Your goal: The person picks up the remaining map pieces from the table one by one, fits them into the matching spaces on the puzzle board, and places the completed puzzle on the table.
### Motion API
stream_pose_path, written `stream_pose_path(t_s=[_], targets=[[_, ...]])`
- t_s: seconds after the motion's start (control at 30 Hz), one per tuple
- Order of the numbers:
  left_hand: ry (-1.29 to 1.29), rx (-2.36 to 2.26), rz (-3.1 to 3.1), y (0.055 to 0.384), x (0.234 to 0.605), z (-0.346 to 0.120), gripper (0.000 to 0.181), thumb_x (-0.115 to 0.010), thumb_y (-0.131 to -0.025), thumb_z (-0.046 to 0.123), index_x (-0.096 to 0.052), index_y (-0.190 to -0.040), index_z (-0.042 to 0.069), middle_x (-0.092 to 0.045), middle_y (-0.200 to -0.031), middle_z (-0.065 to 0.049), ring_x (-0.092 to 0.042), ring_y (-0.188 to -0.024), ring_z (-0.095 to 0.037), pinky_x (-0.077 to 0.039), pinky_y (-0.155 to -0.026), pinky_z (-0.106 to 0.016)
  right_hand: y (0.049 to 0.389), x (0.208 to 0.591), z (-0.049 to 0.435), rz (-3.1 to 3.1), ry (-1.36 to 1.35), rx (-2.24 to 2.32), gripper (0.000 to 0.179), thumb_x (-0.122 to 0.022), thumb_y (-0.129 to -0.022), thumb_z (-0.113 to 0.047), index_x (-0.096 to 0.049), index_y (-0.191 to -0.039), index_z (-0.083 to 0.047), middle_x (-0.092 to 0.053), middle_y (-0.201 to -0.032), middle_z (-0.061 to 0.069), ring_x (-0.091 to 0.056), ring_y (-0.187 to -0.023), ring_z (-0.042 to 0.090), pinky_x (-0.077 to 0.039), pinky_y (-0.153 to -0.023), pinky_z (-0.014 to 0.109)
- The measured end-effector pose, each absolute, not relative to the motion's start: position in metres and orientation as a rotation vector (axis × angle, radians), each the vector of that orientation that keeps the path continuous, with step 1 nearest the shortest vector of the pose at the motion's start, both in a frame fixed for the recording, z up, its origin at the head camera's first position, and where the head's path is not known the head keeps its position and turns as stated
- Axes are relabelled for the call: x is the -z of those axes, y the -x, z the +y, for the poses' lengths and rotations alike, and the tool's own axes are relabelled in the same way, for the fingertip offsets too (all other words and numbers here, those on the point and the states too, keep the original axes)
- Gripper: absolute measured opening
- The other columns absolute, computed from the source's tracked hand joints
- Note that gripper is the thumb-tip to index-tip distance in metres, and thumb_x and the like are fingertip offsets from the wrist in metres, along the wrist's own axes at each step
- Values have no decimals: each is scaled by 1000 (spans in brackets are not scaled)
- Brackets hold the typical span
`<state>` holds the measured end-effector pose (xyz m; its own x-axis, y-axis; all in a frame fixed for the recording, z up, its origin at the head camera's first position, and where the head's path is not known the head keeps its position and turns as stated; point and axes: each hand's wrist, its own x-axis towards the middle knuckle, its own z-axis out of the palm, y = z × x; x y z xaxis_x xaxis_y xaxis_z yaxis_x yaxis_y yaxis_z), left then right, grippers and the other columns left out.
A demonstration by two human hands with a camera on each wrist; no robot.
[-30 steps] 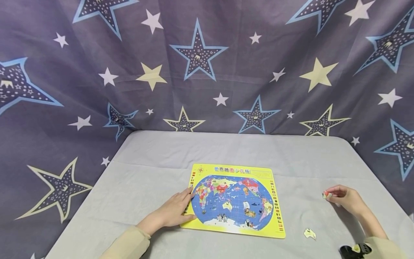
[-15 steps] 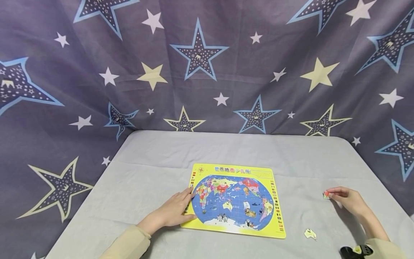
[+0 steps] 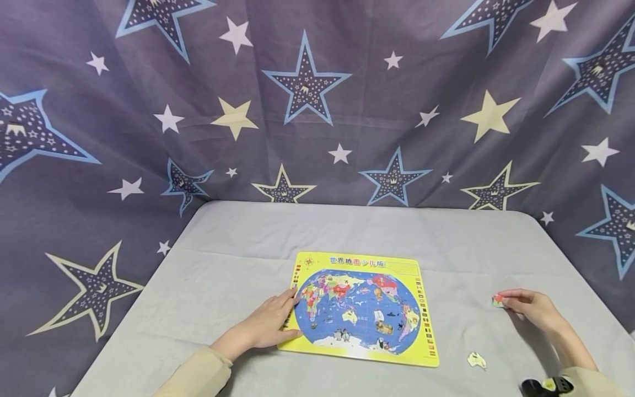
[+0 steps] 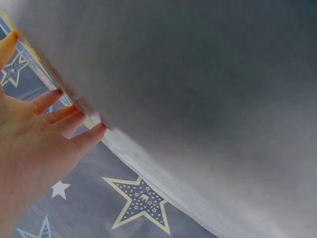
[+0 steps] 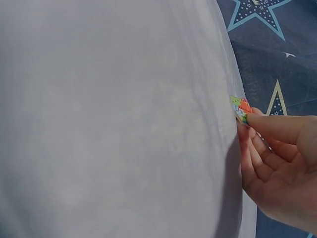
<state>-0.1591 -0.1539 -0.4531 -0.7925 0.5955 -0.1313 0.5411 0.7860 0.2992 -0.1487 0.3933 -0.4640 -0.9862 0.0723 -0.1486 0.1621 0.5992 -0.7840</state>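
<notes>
A yellow-bordered world map puzzle board [image 3: 367,355] lies flat on the table, its blue oval filled with coloured continents and animals. My left hand [image 3: 265,322] rests along the board's left edge, fingers spread and fairly straight; in the left wrist view the fingertips [image 4: 96,131] touch that edge. Off to the right, my right hand [image 3: 533,309] pinches a small red and green puzzle piece [image 5: 241,109] between thumb and fingers, low over the cloth. A pale yellow Australia-shaped puzzle piece [image 3: 477,360] lies on the table between the board and my right wrist.
Grey cloth [image 3: 238,231] covers the table, slightly wrinkled. A dark curtain [image 3: 317,138] with star prints hangs behind and beside it. A black strap with a device [image 3: 545,385] sits at my right wrist.
The right hand and its puzzle piece have shifted only very slightly, with the piece turned a little. My left hand and the board stay in place.
</notes>
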Motion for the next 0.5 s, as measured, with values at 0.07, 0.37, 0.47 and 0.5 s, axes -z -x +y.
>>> stream_pose_path(t_s=[0.07, 0.37, 0.47, 0.5], targets=[[-891, -360, 2760, 159, 454, -154, 74, -51, -83, 50, -34, -134, -2, -22, -143, -18, -21, -131, -29, -22, -105, -43, 149, 464, 392, 2705, -190, 1373, 34, -54, -87, -15, -56, -102, 16, -62, -75, -17, -55, -66, -4, -46, -57, 18], [-886, -362, 2757, 160, 456, -154, 74, -50, -83, 50, -33, -134, -1, -20, -143, -17, -20, -131, -29, -22, -105, -43, 153, 462, 380, 2506, -141, 1572, 28, -56, -86, -10, -59, -102, 12, -62, -81, -16, -60, -71, 0, -51, -64, 18], [-880, -354, 2755, 160, 455, -154, 74, -50, -83, 51, -33, -134, -1, -20, -144, -17, -20, -131, -29, -22, -105, -43, 155, 460, 372, 2484, -106, 1571, 31, -55, -85, -9, -56, -104, 15, -63, -82, -13, -60, -71, 1, -51, -65, 19], [-879, -355, 2753, 160, 455, -154, 74, -50, -83, 50, -33, -134, -1, -20, -144, -17, -20, -131, -29, -22, -105, -43, 156, 459, 369, 2480, -103, 1570, 32, -55, -85, -9, -56, -104, 16, -63, -82, -12, -61, -71, 2, -51, -64, 19]])
